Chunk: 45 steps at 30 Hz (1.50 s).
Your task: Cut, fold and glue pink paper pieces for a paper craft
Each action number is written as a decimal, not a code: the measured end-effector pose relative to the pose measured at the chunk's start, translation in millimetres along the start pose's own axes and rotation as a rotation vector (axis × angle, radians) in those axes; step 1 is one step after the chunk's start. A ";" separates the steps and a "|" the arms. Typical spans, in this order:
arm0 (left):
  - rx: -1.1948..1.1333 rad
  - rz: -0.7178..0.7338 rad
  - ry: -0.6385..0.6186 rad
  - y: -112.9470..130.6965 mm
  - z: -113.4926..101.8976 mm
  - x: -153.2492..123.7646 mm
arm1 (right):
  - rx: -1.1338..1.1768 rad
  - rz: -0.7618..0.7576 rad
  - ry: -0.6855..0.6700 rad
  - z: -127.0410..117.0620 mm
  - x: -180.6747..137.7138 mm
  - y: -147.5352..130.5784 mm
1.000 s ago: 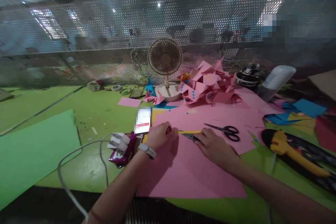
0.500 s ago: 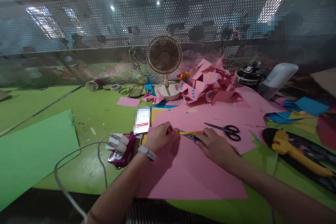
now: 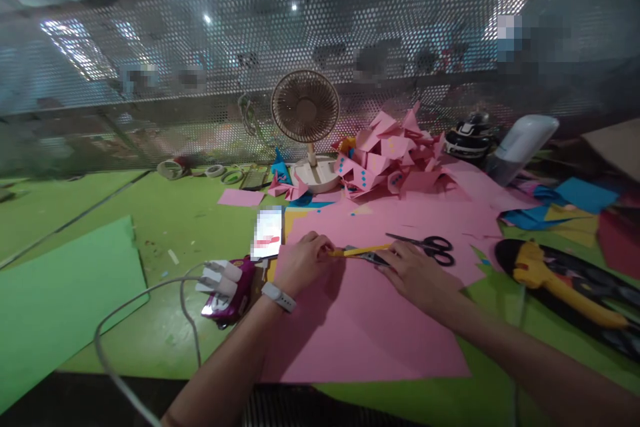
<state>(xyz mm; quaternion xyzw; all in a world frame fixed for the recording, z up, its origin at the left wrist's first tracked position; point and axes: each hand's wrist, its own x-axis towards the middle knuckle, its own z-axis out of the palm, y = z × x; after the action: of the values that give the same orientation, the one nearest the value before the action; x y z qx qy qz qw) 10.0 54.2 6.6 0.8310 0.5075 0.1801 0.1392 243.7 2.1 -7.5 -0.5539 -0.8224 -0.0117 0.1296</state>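
A pink sheet (image 3: 370,340) lies on the bench (image 3: 175,213) beneath both hands. The left hand (image 3: 309,261) pinches one end of a yellow strip (image 3: 363,251), which spans the gap to the right hand (image 3: 413,273); that one's curled fingers touch the strip's other end and a dark metal tool (image 3: 371,258) just below it, though how firmly they grip I cannot tell. Black scissors (image 3: 437,250) lie just beyond the right hand, a phone (image 3: 267,233) beyond and left of the left. Farther off stand a fan (image 3: 306,107) and, to its right, heaped pink folded papers (image 3: 390,153)
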 end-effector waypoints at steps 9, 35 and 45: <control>-0.108 0.020 -0.003 9.4 12.4 2.3 | 0.039 0.021 0.028 -1.6 0.1 5.6; 0.099 0.062 0.055 -14.8 22.8 -0.1 | 0.096 -0.045 0.013 6.5 -1.3 7.9; 0.134 0.071 0.064 -15.2 25.7 -1.3 | 0.109 -0.066 0.037 9.6 -3.0 10.8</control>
<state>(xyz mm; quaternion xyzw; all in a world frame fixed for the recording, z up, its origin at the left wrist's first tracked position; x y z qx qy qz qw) 8.7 58.6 -22.9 0.8498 0.4928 0.1773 0.0606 252.7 5.1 -18.8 -0.5184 -0.8370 0.0183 0.1744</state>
